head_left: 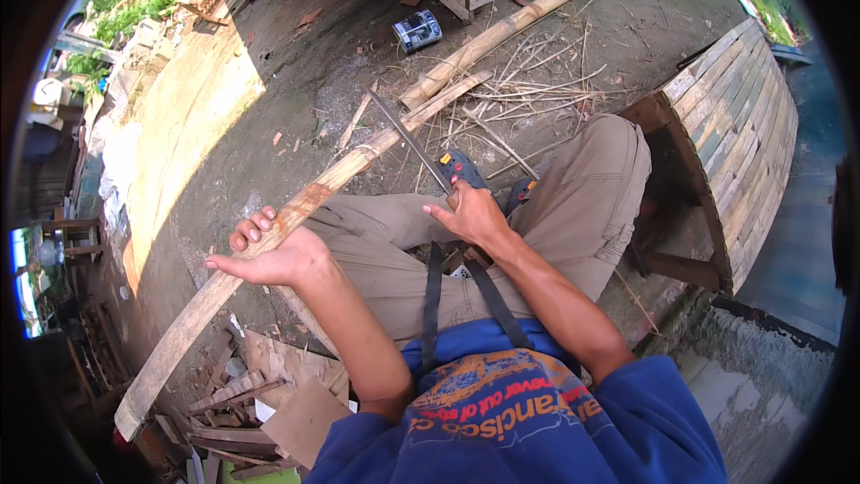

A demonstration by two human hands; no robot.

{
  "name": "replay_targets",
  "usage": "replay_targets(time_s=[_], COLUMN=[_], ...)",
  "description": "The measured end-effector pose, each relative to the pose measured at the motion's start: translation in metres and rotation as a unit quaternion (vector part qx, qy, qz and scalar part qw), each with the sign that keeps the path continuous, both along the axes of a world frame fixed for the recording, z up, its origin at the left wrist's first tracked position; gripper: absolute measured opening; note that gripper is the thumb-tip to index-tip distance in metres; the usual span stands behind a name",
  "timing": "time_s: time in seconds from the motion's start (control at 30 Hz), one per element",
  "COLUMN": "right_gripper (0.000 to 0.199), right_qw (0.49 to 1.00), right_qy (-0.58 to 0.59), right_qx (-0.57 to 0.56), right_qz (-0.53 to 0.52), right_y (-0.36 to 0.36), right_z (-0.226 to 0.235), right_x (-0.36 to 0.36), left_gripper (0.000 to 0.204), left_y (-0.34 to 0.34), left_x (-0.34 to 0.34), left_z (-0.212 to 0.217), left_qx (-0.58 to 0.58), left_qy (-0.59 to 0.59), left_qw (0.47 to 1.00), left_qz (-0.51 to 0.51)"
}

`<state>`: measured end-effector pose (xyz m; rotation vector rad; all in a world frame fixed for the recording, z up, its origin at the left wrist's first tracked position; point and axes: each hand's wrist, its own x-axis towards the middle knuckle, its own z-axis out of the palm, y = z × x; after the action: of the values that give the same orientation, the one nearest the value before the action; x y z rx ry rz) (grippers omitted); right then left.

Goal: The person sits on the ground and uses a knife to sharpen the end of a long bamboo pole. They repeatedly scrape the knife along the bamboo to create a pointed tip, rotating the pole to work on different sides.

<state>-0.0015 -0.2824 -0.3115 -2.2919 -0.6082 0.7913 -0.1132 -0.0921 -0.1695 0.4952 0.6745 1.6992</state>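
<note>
A long split bamboo piece (336, 175) slants across my lap, from the lower left up toward the middle of the view. My left hand (282, 255) is under it, palm up, with the fingers curled round its far edge and the thumb stretched along the near side. In my right hand (479, 215) is the handle of a long-bladed knife (408, 136). The blade points up and to the left and crosses the bamboo near its upper end; whether it touches or cuts in, I cannot tell. My right fingers partly hide the handle.
A bamboo pole (528, 18) lies on the ground beyond, beside scattered thin strips (528, 94). A tin can (417, 31) lies near it. To the right stands a slatted wooden bench (730, 134). Scrap wood (246, 426) is piled at lower left. My dark shoe (461, 168) is close to the blade.
</note>
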Motion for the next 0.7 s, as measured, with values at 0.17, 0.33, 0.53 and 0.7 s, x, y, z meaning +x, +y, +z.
replay_targets(time_s=[0.17,0.33,0.53,0.7], right_gripper=[0.057,0.051,0.038,0.036], right_qw=[0.985,0.997,0.988,0.998], right_qy=[-0.092,-0.050,-0.088,-0.038], right_qx=[0.108,0.032,0.111,0.037], right_qz=[0.100,0.041,0.053,0.033], right_y=[-0.004,0.003,0.000,0.001], right_z=[-0.008,0.010,-0.013,0.002], right_x=[-0.025,-0.016,-0.035,-0.024], left_gripper=[0.050,0.046,0.044,0.043], left_y=[0.008,0.003,0.002,0.011], left_x=[0.005,0.003,0.006,0.000], left_z=[-0.001,0.000,0.005,-0.004], left_qx=[-0.006,-0.014,-0.025,-0.029], left_qy=[-0.016,-0.028,-0.027,-0.036], left_qw=[1.000,0.999,0.999,0.999], left_qz=[-0.009,0.007,0.012,0.024])
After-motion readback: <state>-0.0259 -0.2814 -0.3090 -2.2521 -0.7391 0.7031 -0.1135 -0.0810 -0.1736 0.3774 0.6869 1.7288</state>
